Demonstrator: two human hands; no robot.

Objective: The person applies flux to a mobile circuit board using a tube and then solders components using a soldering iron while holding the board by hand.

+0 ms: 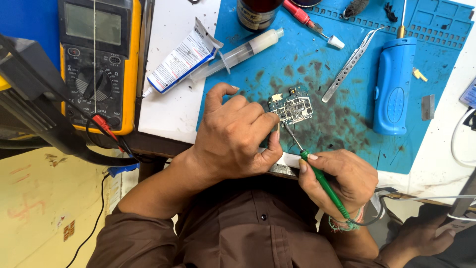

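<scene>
Head view looks straight down on both hands at work over a stained blue rubber work mat (347, 129) on the white tabletop (173, 109). Left hand (235, 136) is curled, its fingertips pinching the near-left edge of a small green circuit board (292, 105) that lies flat on the mat. Right hand (337, 181) is closed around a thin green-handled metal probe (317, 173), held like a pen, with the bare tip touching the board's near edge just beside the left thumb. Beyond the left hand lie a white squeeze tube (183, 58) and a clear plastic syringe (238, 53). Farther to its left sits a yellow-cased multimeter (99, 64). Beyond the right hand lie silver metal tweezers (349, 64) and a blue plastic handheld tool (394, 84).
</scene>
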